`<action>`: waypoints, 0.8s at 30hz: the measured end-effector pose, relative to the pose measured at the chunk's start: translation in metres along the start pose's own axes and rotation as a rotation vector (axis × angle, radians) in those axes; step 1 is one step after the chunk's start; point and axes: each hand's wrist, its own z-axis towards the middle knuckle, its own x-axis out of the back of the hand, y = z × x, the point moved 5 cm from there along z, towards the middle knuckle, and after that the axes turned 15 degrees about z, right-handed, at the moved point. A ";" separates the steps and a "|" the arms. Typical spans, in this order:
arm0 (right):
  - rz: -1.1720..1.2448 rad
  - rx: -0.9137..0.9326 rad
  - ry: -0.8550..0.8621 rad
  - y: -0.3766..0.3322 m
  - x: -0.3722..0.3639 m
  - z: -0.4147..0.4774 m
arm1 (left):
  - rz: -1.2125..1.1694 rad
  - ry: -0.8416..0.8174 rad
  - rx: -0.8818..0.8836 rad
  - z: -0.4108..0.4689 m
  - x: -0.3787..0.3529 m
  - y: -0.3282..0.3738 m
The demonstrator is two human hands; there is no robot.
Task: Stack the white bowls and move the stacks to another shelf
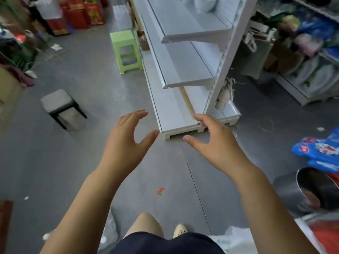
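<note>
Ahead of you stands a white shelf unit point(185, 57) with three tiers stepping down toward you. White bowls point(201, 3) sit at the far end of the top shelf; the middle shelf and the base look bare, save a wooden strip point(187, 101) leaning on the base. On the grey floor point(110, 99), a green stool point(126, 50) touches the unit's left edge, a grey stool point(60, 107) stands well to its left, blue packets point(319, 151) and a steel pot point(311, 191) lie at right.

Dim, even indoor light, soft motion blur, wide-angle bending at edges.
</note>
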 end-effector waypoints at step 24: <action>-0.040 0.014 0.062 -0.079 -0.094 0.366 | 0.051 -0.082 -0.215 0.371 0.036 -0.169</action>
